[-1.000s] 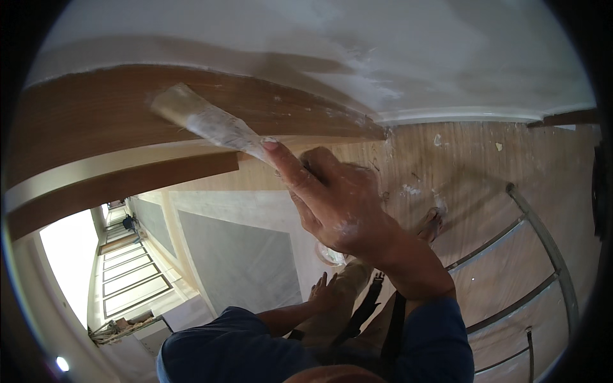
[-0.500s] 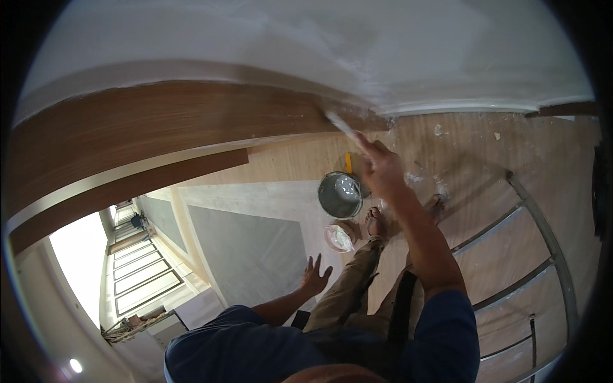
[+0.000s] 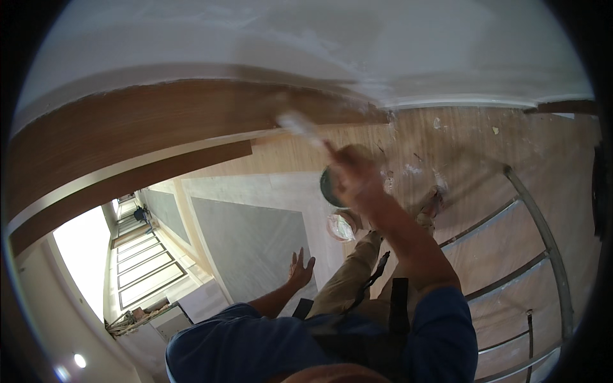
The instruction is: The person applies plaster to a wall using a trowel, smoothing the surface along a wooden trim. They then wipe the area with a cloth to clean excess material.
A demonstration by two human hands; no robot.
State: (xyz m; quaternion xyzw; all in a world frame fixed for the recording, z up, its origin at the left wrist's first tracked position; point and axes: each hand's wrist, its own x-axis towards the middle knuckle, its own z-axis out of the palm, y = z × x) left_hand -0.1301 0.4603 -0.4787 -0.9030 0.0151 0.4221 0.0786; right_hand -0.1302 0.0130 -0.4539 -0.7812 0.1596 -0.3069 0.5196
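Observation:
My right hand (image 3: 356,177), smeared by motion, is closed round the handle of a brush-like tool (image 3: 301,127) with a long whitish head. The tool's tip is by the lower edge of a brown wood panel (image 3: 191,105) along the wall; whether it touches cannot be told. Beneath the right hand a dark bucket (image 3: 330,188) stands on the floor, largely hidden by the hand. Just nearer to me sits a small round tub (image 3: 340,227) with white material and a crumpled clear liner. My left hand (image 3: 300,271) hangs free over the floor, fingers spread, holding nothing.
On the right a metal ladder-like frame (image 3: 535,204) with several rungs rises close to my right arm. The pale wall (image 3: 415,45) runs along the far side. White spots and scraps mark the wooden floor (image 3: 466,137). A grey floor panel (image 3: 255,236) lies left.
My right hand has swept left and slightly nearer with the brush-like tool, now covering much of the bucket and the yellow piece beside it. My left hand has shifted slightly left.

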